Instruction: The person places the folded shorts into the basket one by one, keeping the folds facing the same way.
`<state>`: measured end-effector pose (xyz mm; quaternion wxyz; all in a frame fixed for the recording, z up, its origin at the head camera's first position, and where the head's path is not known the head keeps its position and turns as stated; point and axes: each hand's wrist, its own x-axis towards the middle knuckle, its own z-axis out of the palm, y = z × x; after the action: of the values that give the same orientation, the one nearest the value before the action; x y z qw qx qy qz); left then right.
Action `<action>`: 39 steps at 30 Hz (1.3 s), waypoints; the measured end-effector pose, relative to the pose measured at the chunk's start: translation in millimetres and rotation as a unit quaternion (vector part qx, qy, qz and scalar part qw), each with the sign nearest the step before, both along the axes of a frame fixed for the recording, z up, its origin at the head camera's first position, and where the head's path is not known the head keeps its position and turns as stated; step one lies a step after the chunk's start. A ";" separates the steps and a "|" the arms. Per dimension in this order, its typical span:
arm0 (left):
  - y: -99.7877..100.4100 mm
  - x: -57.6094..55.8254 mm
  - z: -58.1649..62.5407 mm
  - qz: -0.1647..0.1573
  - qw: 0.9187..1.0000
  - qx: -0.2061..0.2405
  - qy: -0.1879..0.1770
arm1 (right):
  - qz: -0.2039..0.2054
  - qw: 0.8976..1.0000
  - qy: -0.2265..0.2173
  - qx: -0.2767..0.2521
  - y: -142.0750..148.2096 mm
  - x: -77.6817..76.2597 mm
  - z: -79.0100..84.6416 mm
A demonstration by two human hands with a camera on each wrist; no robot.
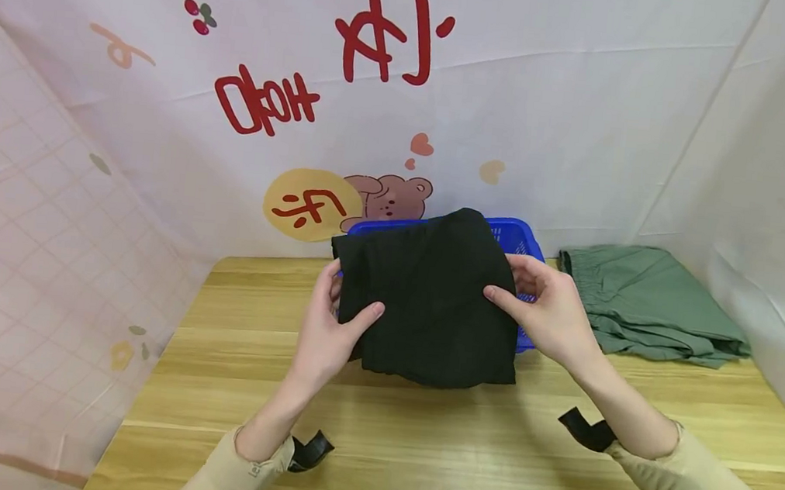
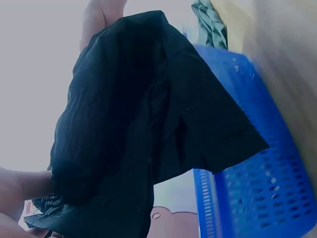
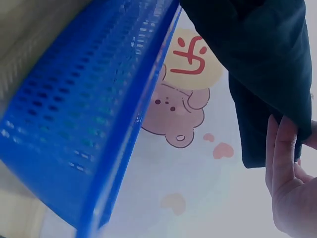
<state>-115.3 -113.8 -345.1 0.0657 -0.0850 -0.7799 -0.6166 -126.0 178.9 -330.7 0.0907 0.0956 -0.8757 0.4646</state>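
A folded black garment (image 1: pixel 439 304) is held up between both hands, in front of and above a blue plastic basket (image 1: pixel 522 237), hiding much of it. My left hand (image 1: pixel 331 331) grips the garment's left edge, thumb on the near face and fingers behind. At the opposite edge, my right hand (image 1: pixel 553 310) pinches the cloth between thumb and fingers. From the left wrist, the black garment (image 2: pixel 114 114) hangs in loose folds, with a gathered edge at lower left. The right wrist view shows the right hand's fingers (image 3: pixel 285 153) against the cloth.
A folded green garment (image 1: pixel 654 303) with a gathered waistband lies on the wooden table (image 1: pixel 417 449), right of the basket. Behind the table hangs a white printed cloth wall (image 1: pixel 558 119); another cloth side (image 1: pixel 35 245) closes off the left. Greenish contents show faintly through the basket's holes (image 3: pixel 94 114).
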 end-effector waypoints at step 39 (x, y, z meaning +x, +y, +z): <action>-7.0 -96.2 30.2 0.017 0.985 -0.165 -0.042 | 0.043 0.992 -0.095 0.075 -13.3 -97.3 30.2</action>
<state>-211.5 -120.8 -314.9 0.0284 -0.0550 -0.8744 -0.4812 -223.4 165.6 -300.5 -0.0203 0.0952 -0.9076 0.4085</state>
